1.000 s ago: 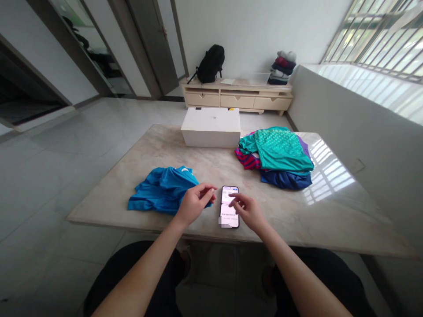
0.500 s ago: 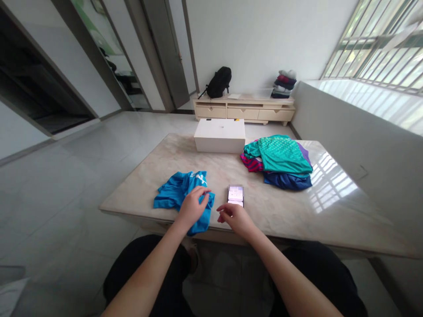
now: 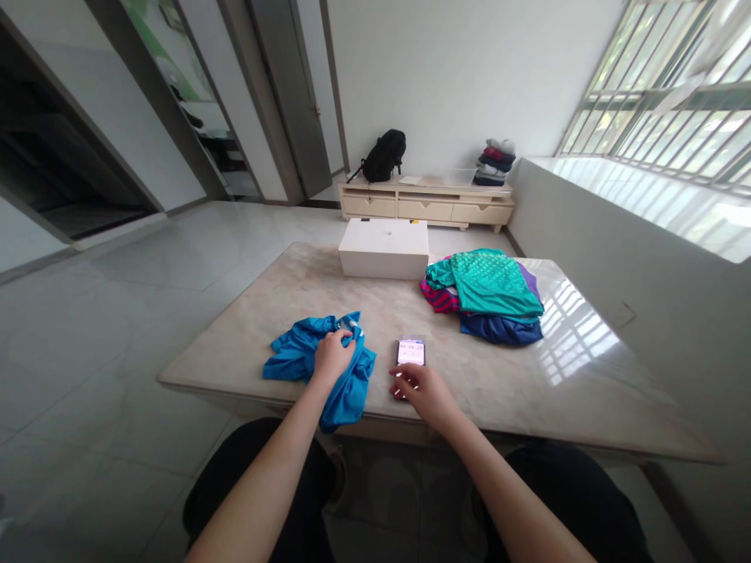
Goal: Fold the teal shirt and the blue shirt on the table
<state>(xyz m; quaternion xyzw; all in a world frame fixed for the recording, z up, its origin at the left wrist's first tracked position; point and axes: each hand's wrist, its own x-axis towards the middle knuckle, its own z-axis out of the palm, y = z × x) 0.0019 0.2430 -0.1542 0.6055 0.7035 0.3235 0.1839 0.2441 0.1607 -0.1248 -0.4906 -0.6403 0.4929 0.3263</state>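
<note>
A crumpled blue shirt (image 3: 293,361) with white print lies at the near left part of the marble-look table (image 3: 246,313), one end hanging over the front edge. My left hand (image 3: 332,358) is closed on the cloth close to the print, which is bunched at the fingers. A phone (image 3: 411,352) with a lit timer screen lies flat right of the shirt. Over its lower part hovers my right hand (image 3: 427,395), fingers loosely curved and apart, holding nothing. Whether a fingertip touches the screen is unclear.
A white box (image 3: 384,254) stands at the table's far edge. Right of it lies a pile of sports clothes (image 3: 493,289), teal on top. Behind, a low cabinet (image 3: 425,209) bears a black backpack (image 3: 384,156) and folded clothes (image 3: 494,164). My knees are under the front edge.
My left hand has come down onto the blue shirt and closed on it, pulling the printed part into folds. My right hand stays near the phone, whose screen now shows a timer. The view shifted slightly.
</note>
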